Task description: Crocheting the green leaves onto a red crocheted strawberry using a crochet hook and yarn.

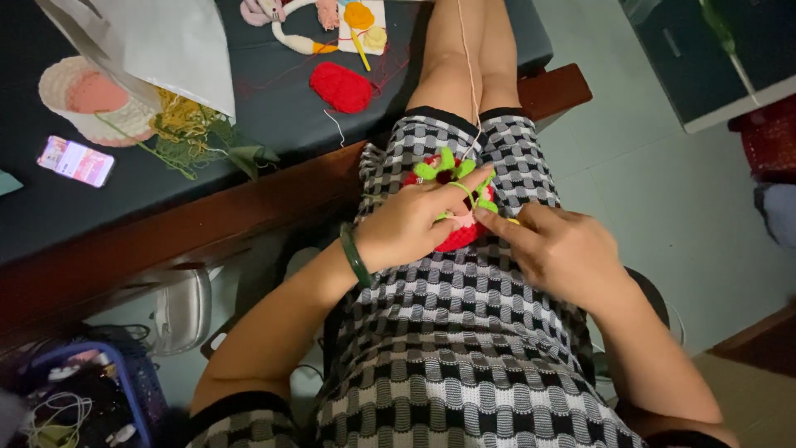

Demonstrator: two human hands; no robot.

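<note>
Red crochet piece (458, 235) with green leaves, black-white checked dress (464, 332), green bangle (355, 255)

The left hand (406, 226) covers much of the red crocheted piece (458, 236), the hook in the right hand (564, 253) is hidden, and the blue basket (124, 390) is cut off below.

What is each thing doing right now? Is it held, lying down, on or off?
Red crochet piece with green leaves: held in the lap by both hands.
Left hand: closed on the piece.
Right hand: fingers pinching green yarn.
Phone: lying flat, screen lit.
Red crochet patch: lying loose on the table.
</note>
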